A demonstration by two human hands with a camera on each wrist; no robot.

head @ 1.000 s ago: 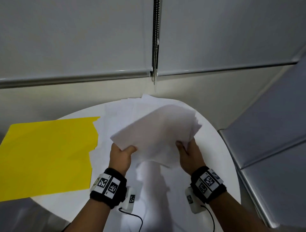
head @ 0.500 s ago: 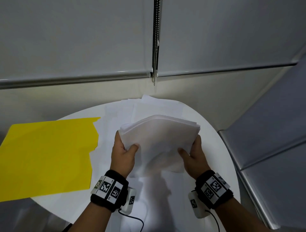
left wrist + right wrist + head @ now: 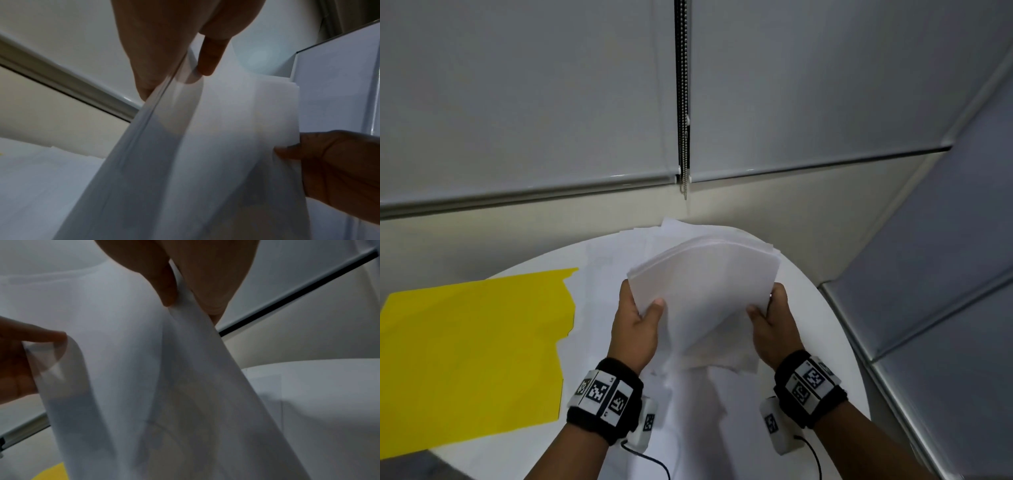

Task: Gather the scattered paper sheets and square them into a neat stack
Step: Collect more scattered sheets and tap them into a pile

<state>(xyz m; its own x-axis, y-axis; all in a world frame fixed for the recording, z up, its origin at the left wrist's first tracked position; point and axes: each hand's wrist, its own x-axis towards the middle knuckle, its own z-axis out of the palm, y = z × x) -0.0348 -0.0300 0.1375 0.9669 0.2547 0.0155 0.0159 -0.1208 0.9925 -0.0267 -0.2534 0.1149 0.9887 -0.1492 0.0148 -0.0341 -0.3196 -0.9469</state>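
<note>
White paper sheets [image 3: 705, 291], a fair bundle, I hold upright on edge over the round table [image 3: 825, 342]. My left hand [image 3: 635, 329] pinches one side edge, thumb in front, fingers behind; my right hand [image 3: 774, 325] pinches the other side the same way. I judge the gathering only partly done: more loose sheets [image 3: 619, 260] lie flat on the table behind the bundle, beside a yellow sheet [image 3: 472, 353]. The bundle's top edges fan unevenly, so squaring is left, and the rest needs collecting.
</note>
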